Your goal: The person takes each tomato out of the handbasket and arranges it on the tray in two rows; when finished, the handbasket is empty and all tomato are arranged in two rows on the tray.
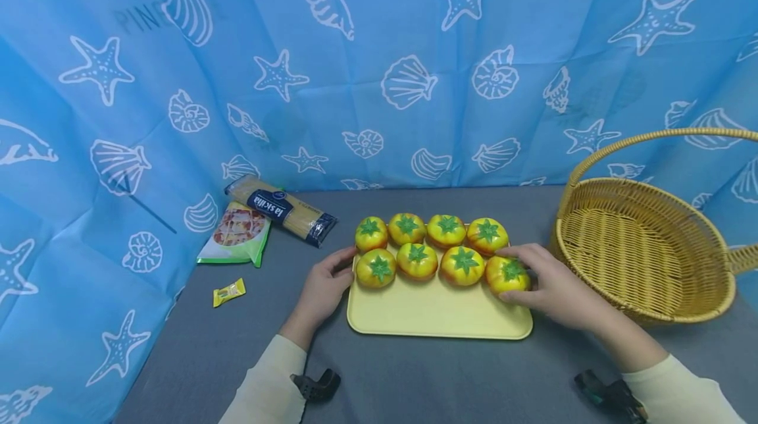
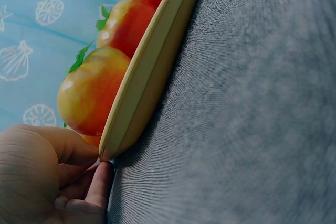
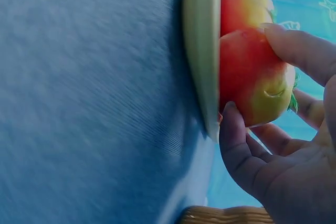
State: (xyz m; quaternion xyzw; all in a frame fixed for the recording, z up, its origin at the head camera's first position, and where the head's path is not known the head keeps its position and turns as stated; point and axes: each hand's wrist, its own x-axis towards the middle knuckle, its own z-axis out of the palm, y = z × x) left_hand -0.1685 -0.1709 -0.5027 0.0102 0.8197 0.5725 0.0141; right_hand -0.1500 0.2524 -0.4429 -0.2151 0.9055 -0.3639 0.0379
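Note:
A pale yellow tray [image 1: 438,318] holds two rows of yellow-red tomatoes, each with a green star-shaped leaf on top. My right hand [image 1: 559,286] grips the front-row tomato [image 1: 506,275] at the right end, thumb on its near side and fingers round the far side. In the right wrist view that tomato [image 3: 254,77] sits at the tray's edge between thumb and fingers. At the opposite end, my left hand [image 1: 322,289] pinches the tray's left rim, close to the end tomato [image 2: 94,90]. Its fingertips are partly hidden in the head view.
To the right stands a wicker basket [image 1: 622,253] with a tall arched handle. At the back left, a pasta packet [image 1: 281,207] lies against a green-and-white food bag [image 1: 237,236]. A small yellow wrapped packet [image 1: 229,293] is left of my left hand. A blue curtain [image 1: 367,101] hangs behind the grey table.

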